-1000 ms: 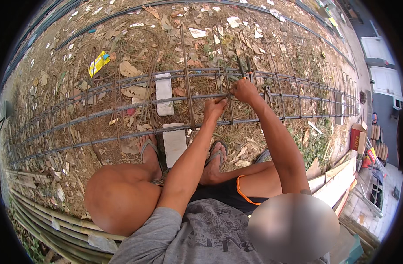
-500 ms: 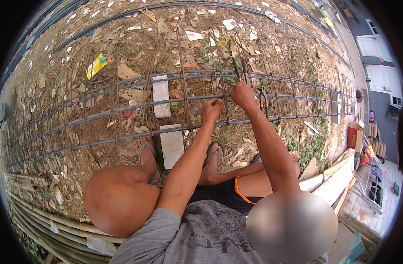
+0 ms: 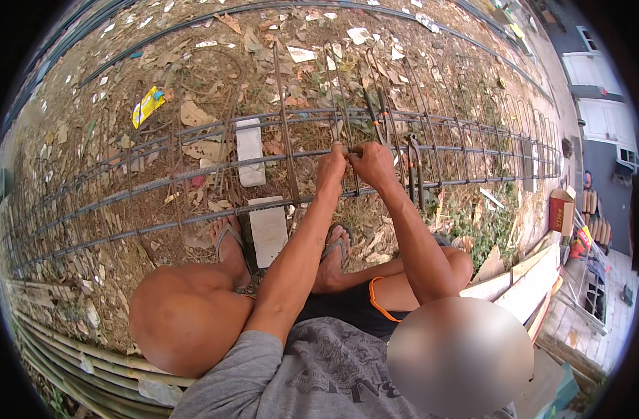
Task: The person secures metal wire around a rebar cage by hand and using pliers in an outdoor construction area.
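Note:
Both my hands meet over a long steel rebar cage (image 3: 222, 167). My left hand (image 3: 331, 169) is closed in a pinch at one of its long bars; whatever lies between the fingertips is too small to make out. Just to its right, my right hand (image 3: 372, 166) is also closed, its fingertips almost touching the left ones near an upright stirrup (image 3: 353, 126). Past the right knuckles, a pair of pliers (image 3: 384, 117) with black and orange handles rests on the bars, handles pointing away. Another plier-like tool (image 3: 414, 167) hangs on the cage further right, handles toward me.
Pale blocks lie at the cage, one under it (image 3: 250, 155) and one nearer my feet (image 3: 268, 234). Loose bars (image 3: 263, 10) cross the littered ground beyond. Bamboo poles (image 3: 89, 356) lie at lower left, planks (image 3: 522, 286) and a red box (image 3: 562, 211) at right.
My right hand has moved left and slightly nearer, off the pliers' near end, to meet the left hand. My left hand has shifted slightly up toward the bar.

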Motion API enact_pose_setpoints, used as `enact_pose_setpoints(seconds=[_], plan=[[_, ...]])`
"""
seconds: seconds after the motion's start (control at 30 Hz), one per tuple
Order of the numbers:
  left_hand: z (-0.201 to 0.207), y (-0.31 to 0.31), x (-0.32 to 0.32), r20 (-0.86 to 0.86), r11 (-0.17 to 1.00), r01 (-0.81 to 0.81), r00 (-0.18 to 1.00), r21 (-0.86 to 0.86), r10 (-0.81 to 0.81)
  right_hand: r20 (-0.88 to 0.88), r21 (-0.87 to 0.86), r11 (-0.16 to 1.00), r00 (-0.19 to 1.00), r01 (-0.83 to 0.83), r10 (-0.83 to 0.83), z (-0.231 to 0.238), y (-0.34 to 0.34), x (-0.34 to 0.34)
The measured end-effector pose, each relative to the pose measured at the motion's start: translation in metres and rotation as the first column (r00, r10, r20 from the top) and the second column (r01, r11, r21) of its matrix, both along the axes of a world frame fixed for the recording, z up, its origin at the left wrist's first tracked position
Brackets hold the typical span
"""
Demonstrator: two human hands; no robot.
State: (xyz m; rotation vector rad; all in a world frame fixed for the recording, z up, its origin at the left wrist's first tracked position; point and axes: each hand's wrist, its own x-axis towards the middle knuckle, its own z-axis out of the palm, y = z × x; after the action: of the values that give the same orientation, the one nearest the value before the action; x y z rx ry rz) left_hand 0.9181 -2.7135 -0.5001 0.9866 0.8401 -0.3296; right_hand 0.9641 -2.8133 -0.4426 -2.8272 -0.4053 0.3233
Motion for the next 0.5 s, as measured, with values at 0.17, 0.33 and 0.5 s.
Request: enact_pose_setpoints(seconds=[0.17, 0.33, 0.5], plan=[[-0.005, 0.001, -0.006, -0.018, 0.970, -0.033, 0.999, -0.241, 0.029, -0.141, -0.122, 0.987, 0.986, -0.105, 0.088, 0.007, -0.003, 0.026], [-0.031, -0.014, 0.005, -0.024, 0.803, -0.183, 0.978, -0.567, 0.206, -0.117, -0.152, 0.986, 0.990, 0.066, -0.084, 0.006, -0.001, 0.044], [-0.056, -0.023, 0.013, 0.071, 0.796, -0.182, 0.960, -0.578, 0.271, -0.490, 0.326, 0.750, 0.781, 0.575, -0.386, -0.026, 0.000, 0.035]])
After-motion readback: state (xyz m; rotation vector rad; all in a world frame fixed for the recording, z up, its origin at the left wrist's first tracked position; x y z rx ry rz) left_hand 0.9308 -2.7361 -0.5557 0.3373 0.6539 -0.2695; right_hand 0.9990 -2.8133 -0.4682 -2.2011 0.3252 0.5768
